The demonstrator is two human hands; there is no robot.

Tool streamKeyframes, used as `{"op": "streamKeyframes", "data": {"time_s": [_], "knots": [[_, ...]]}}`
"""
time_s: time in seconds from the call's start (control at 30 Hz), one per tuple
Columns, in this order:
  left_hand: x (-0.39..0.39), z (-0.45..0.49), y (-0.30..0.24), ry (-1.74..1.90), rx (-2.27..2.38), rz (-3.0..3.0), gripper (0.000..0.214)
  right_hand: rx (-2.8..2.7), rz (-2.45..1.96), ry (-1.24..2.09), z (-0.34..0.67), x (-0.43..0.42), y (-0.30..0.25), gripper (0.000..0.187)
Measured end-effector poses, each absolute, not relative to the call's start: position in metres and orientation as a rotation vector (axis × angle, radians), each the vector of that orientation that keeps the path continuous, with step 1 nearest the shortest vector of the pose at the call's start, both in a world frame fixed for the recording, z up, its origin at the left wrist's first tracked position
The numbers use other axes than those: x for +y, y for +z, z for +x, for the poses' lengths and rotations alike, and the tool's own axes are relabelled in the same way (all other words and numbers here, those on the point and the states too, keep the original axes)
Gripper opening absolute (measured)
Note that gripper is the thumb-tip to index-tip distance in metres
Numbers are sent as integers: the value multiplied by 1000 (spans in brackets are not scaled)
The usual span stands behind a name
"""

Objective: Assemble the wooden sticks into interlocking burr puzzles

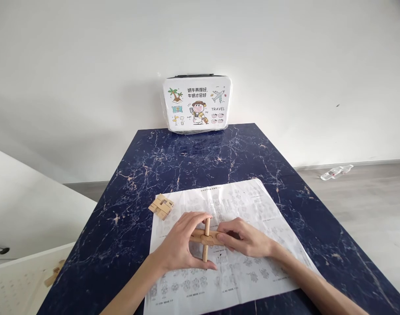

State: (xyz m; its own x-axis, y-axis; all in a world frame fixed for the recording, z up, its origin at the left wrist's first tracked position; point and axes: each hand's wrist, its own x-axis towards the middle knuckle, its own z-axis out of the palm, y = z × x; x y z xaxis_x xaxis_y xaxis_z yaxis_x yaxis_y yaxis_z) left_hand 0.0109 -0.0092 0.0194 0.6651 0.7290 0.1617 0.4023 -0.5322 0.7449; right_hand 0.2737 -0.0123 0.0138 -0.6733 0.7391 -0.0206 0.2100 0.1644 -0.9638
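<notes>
A wooden puzzle of crossed sticks (205, 238) is held just above a printed instruction sheet (249, 201) on the dark blue marble table (200, 148). My left hand (180, 245) curls round its left side, thumb below and fingers on top. My right hand (244, 238) pinches the right end of the horizontal piece. A second small wooden block puzzle (161, 205) lies on the table at the sheet's upper left corner, apart from both hands.
A white case with cartoon travel pictures (197, 103) stands against the wall at the table's far edge. A white box (26, 280) with wooden pieces sits low at the left. A plastic bottle (336, 172) lies on the floor at the right.
</notes>
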Motion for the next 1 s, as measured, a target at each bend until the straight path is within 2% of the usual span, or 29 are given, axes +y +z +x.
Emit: {"op": "streamKeyframes", "data": {"time_s": [0.17, 0.43, 0.57, 0.7, 0.83, 1.0], "knots": [[-8, 8, 22, 554, 882, 2158, 97, -1951, -906, 1520, 272, -14, 11, 41], [-8, 10, 19, 664, 882, 2170, 97, -1908, -949, 1553, 271, -15, 11, 42], [-9, 10, 16, 730, 913, 2200, 107, -1955, -937, 1400, 269, -15, 6, 27], [-11, 10, 12, 774, 946, 2193, 113, -1992, -864, 1269, 268, -16, -4, 31], [-10, 10, 13, 797, 940, 2200, 105, -2057, -893, 1181, 265, -20, -11, 30], [-9, 11, 15, 809, 901, 2301, 90, -2046, -944, 1029, 262, -24, -9, 39]]}}
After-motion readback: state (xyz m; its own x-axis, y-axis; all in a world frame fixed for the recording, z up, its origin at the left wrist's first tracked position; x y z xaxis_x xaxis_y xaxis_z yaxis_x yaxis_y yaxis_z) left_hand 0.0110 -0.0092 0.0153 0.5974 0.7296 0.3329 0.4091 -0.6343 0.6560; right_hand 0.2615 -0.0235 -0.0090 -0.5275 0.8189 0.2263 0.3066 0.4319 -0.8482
